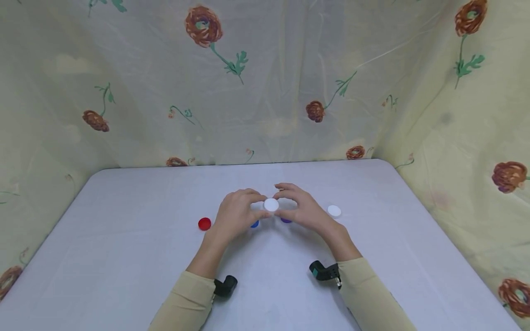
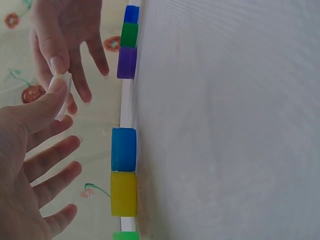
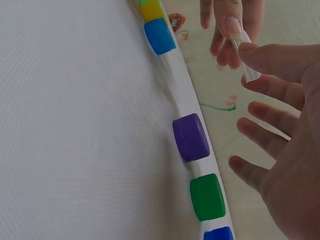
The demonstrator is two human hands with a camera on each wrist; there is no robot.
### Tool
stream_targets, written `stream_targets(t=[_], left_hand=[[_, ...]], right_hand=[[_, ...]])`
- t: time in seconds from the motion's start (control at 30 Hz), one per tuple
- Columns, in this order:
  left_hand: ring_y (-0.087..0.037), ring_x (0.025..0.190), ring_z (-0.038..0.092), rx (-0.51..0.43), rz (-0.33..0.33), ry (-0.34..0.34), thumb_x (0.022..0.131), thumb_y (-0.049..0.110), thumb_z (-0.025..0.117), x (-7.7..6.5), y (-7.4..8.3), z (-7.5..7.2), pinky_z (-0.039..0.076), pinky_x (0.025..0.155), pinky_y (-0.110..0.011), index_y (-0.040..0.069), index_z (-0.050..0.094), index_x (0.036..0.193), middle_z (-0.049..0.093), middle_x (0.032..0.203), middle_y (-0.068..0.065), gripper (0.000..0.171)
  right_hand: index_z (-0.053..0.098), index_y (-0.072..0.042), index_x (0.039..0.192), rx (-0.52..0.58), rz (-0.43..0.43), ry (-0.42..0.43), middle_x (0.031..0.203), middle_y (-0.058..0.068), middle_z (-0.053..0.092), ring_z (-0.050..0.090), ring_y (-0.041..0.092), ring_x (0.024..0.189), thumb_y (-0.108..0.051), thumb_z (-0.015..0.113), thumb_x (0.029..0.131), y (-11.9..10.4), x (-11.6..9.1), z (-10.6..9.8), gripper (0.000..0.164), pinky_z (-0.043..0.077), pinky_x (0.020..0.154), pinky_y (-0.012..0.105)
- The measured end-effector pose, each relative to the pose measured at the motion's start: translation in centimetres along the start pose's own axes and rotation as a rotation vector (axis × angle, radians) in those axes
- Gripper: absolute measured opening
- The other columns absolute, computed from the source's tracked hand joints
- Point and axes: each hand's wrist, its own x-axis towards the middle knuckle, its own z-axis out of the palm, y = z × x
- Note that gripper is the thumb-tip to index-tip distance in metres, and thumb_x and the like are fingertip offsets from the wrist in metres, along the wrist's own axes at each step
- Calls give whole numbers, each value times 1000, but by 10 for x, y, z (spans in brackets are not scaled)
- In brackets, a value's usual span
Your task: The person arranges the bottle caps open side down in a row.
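Observation:
A white bottle cap (image 1: 271, 205) is held up over the table between both hands. My left hand (image 1: 238, 211) pinches its left edge between thumb and forefinger. From the other side, my right hand (image 1: 303, 209) pinches the same cap with thumb and forefinger. Seen from the left wrist, the cap (image 2: 64, 97) stands nearly edge-on, the other fingers spread away from it. Beneath the hands on the table are a blue cap (image 1: 254, 224) and a purple cap (image 1: 286, 220), each partly covered by a hand in the head view.
A red cap (image 1: 204, 224) lies left of the hands, a second white cap (image 1: 334, 211) to the right. Low in the wrist views, yellow (image 2: 123, 194) and green (image 3: 208, 197) caps also sit on the white table (image 1: 124, 266). Flowered cloth (image 1: 265, 92) hangs behind the table.

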Motion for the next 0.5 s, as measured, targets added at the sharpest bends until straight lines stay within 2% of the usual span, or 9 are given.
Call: stream_targets(t=[0.23, 0.5], left_hand=[[-19, 116, 63, -1, -2, 18, 80, 46, 80, 1, 1, 0, 50, 101, -45, 27, 74, 119, 72, 120, 4, 44], [-21, 117, 64, 26, -20, -22, 81, 47, 79, 1, 2, 1, 50, 101, -45, 26, 73, 120, 71, 121, 2, 44]], right_hand=[[69, -19, 113, -21, 7, 6, 154, 4, 45, 33, 32, 149, -29, 73, 88, 0, 1, 0, 27, 26, 117, 63], [69, -19, 111, -42, 27, -9, 155, 5, 44, 32, 34, 149, -29, 73, 88, 0, 1, 1, 26, 27, 116, 64]])
